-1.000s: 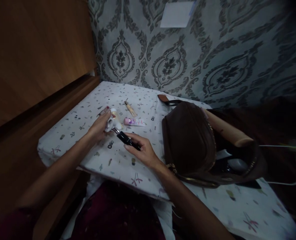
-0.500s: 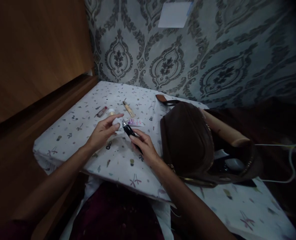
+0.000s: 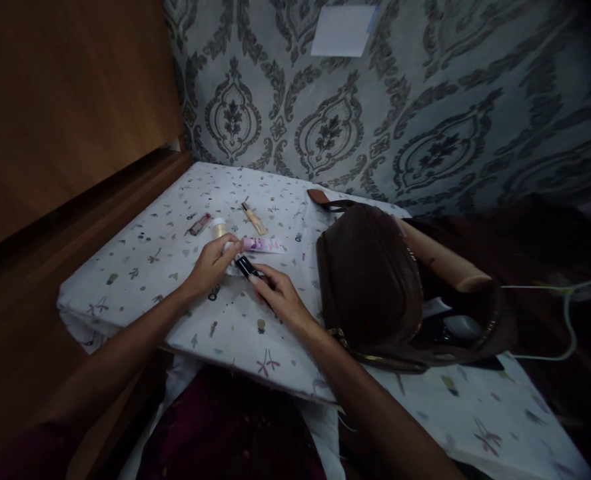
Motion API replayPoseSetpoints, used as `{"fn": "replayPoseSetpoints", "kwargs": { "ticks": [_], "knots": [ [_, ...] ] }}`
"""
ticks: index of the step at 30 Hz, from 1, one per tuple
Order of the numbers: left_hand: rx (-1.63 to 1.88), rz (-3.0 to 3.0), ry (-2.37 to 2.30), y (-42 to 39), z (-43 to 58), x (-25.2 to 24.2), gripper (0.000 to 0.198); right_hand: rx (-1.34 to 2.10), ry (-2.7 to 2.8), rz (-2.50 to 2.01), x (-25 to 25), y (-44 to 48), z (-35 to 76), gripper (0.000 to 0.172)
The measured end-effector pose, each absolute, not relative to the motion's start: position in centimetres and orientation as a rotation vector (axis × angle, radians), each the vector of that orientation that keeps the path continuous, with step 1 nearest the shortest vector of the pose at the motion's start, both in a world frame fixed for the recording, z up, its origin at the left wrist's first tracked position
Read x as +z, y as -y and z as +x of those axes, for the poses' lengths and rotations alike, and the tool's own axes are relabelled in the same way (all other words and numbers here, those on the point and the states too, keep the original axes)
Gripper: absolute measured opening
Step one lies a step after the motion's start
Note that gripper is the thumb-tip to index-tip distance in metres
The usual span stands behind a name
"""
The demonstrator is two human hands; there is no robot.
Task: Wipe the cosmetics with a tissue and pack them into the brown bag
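Note:
My left hand [image 3: 216, 261] is closed around a crumpled white piece [image 3: 230, 267], which looks like a tissue or wipe and is mostly hidden by the fingers. My right hand [image 3: 280, 290] grips a slim black stick [image 3: 246, 267], perhaps a makeup brush or cosmetic tube. The stick's far end meets the white piece under my left fingers, so that end is hidden. Just beyond the hands lies a pink and white tube [image 3: 265, 245]. A small jar with a white lid [image 3: 220, 227] stands behind my left hand.
A beige slim tube [image 3: 254, 219] and a small pinkish tube [image 3: 200, 224] lie farther back on the patterned cloth [image 3: 125, 280]. To the right sits an open brown bag [image 3: 370, 287] with items inside. A wooden cabinet [image 3: 75, 100] borders the left; a papered wall rises behind.
Both hands have moved slightly left and down. The silver end of the black stick showed before and is now covered by the left fingers and white piece.

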State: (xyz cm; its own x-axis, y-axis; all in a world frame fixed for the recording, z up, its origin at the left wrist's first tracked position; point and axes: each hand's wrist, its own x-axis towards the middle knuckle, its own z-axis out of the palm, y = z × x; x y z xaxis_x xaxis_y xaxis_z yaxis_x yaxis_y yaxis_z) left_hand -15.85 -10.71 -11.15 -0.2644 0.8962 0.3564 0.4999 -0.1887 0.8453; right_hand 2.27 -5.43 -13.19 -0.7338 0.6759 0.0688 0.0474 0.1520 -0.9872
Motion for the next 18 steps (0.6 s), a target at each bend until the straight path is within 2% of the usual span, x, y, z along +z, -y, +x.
{"fn": "replayPoseSetpoints", "kwargs": {
  "ticks": [8, 13, 18],
  "knots": [
    [1.538, 1.367, -1.692, 11.1, -15.7, -11.7, 0.035, 2.046, 1.746, -0.683, -12.7, 5.9, 2.4, 0.044],
    [1.489, 1.407, -1.583, 11.3, -14.3, -11.6, 0.040, 2.020, 1.632, -0.592, -13.4, 6.1, 1.7, 0.045],
    [1.218, 1.711, -1.493, 12.0, -14.5, -10.1, 0.039, 1.981, 1.383, -0.578, -14.4, 6.2, 0.8, 0.048]
  ]
}}
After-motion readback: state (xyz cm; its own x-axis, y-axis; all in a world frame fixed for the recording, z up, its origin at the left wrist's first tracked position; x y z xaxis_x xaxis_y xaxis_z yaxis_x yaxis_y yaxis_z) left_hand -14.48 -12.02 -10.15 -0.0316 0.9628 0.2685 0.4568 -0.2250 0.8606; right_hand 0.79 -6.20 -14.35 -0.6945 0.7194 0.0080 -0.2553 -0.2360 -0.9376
